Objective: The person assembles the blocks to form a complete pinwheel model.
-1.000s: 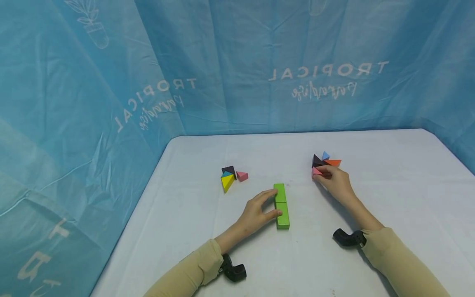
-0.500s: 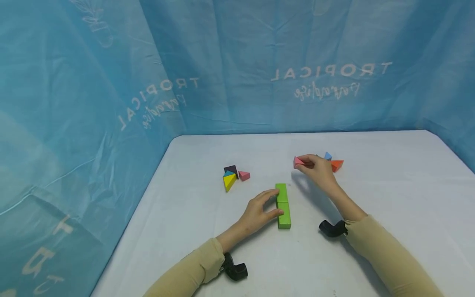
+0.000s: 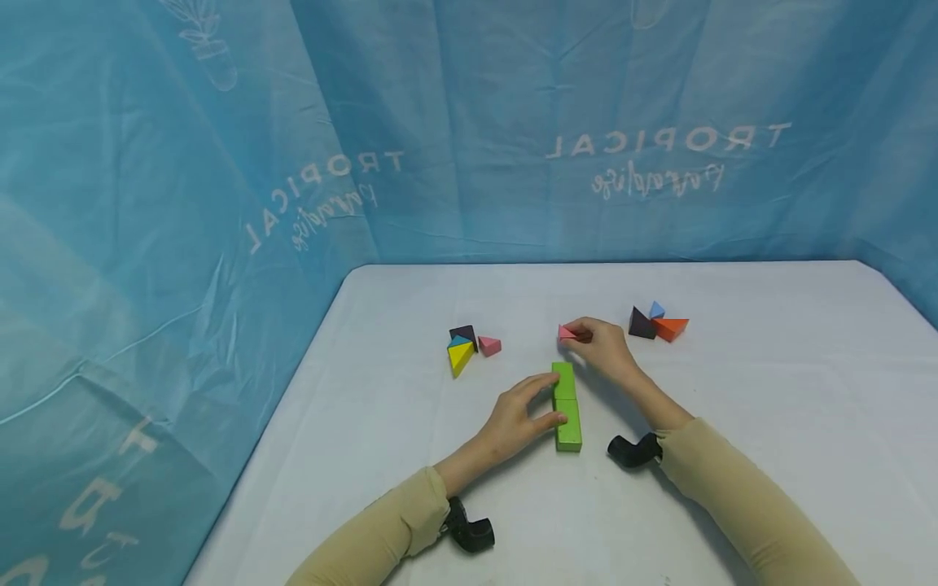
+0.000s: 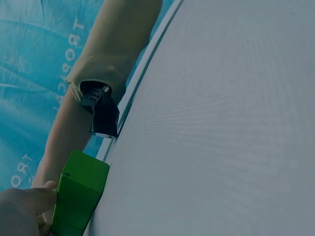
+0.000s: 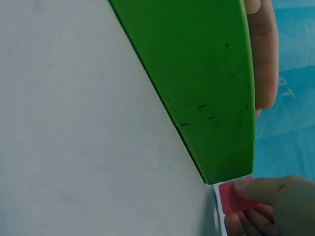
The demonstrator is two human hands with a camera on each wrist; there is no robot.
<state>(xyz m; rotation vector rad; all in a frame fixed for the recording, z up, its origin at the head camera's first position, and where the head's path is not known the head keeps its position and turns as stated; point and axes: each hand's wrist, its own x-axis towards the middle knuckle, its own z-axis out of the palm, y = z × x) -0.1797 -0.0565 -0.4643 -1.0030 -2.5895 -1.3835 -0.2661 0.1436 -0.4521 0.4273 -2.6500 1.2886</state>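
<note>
tbl, cloth behind & at l. side. tbl ctr: far blk & near blk, end to end, touching, 1 front-to-back row. l. hand on row's l. side, touching both. r. hand behind & r. of far blk; held wedge at its fingertips, just behind row's far end. l. grp, behind-l. of row: rear pc, mid pc, front pc, bunched; side pc just r. r. grp, behind-r. of row: inner pc l., outer pc r., back pc behind, betw. l. cam front-l. of row; r. cam r. of near blk, apart.
</note>
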